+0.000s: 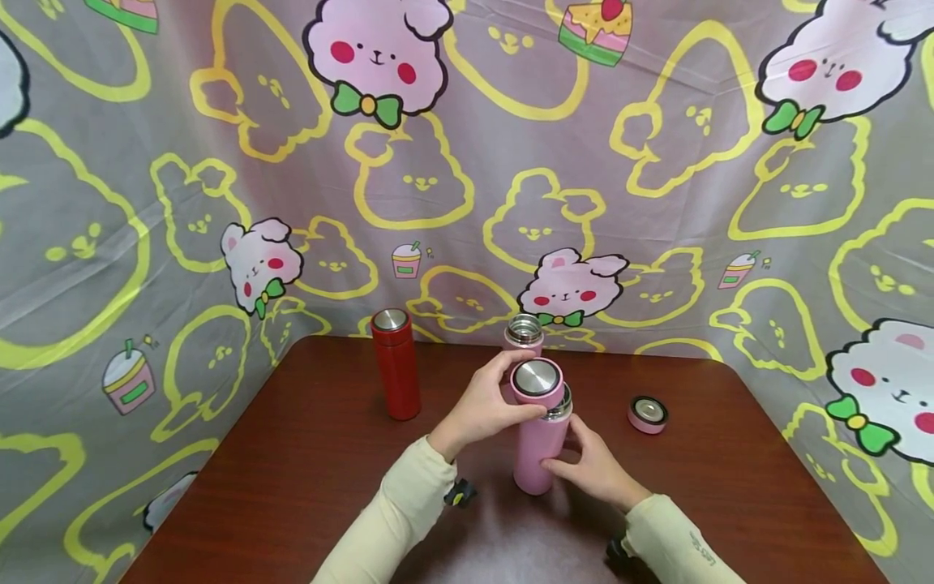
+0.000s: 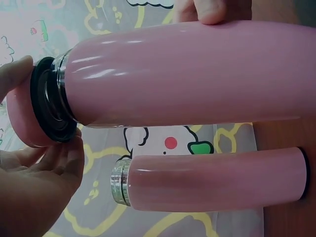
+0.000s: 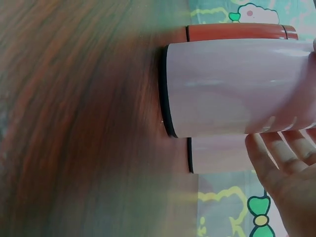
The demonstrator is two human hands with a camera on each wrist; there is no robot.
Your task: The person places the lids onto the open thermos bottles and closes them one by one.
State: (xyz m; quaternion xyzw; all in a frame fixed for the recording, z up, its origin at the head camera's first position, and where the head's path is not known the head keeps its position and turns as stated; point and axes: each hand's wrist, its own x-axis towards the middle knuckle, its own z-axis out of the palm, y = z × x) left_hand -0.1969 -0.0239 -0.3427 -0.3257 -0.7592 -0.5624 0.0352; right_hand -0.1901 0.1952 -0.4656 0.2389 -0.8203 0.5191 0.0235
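In the head view, my left hand holds a pink lid with a steel top between fingers and thumb. That lid sits tilted at the mouth of a pink thermos, whose steel neck shows beside it. The left wrist view has the lid's black inner ring angled against the neck. My right hand grips the thermos body from the right, thumb in front. In the right wrist view, fingers lie along its side. Behind stands a second pink thermos, uncapped, its steel neck exposed.
A red thermos with its lid on stands at the left of the brown table. To the right lies another pink lid, inner side up. A patterned cloth hangs behind the table and at its sides.
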